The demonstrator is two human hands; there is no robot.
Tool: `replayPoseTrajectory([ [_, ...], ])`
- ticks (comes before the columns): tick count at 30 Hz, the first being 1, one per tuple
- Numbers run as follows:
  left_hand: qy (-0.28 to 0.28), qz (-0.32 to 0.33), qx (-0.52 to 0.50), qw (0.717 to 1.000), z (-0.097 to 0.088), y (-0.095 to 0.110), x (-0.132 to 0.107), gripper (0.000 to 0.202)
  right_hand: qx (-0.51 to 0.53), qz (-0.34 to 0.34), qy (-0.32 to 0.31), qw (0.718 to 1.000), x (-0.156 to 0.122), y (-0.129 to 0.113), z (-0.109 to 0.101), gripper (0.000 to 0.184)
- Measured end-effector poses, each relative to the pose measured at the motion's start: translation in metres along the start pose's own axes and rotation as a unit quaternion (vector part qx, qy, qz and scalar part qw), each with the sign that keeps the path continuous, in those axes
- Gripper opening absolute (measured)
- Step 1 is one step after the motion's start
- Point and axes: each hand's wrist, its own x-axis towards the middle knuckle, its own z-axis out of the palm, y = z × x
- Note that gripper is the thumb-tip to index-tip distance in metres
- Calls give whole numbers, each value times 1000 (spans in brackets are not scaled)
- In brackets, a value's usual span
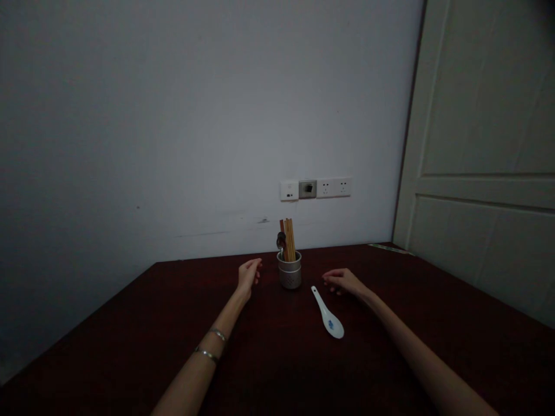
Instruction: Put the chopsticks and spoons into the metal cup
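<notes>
A grey metal utensil holder (289,276) stands upright between my two hands. In it are several wooden chopsticks (289,240) and a metal spoon (281,241) with its round end up. My left hand (250,274) is to the left of the holder, apart from it, with loosely bent fingers and nothing seen in them. To the right of the holder my right hand (342,281) hovers low or rests on the table, fingers bent but apart, holding nothing. Just below it a white soup spoon (328,315) with a blue mark lies on the table, its handle toward the holder.
The dark red table (143,323) reaches back to a pale wall (217,115). Sockets and switches (325,188) are set in the wall behind the holder. A white panelled door (481,133) stands on the right. A thin flat strip (390,249) lies near the table's back right corner.
</notes>
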Motion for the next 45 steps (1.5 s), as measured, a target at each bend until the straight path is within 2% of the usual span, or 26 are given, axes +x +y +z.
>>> replayPoseTrajectory([
  [6,-4,-39,31,999,3,-23,-7,35,-1,23,-67,997,-8,-23,23,32],
  [14,-13,-38,42,998,5,-28,-7,30,-19,26,-166,986,-20,-36,34,33],
  [21,-9,-13,61,998,8,-32,-10,32,38,53,-178,982,-22,-29,28,35],
  [30,-10,16,67,998,10,-33,-15,31,81,53,-201,975,-25,-29,27,37],
  [45,-17,33,80,996,9,-37,-12,31,78,47,-203,975,-24,-30,26,33],
])
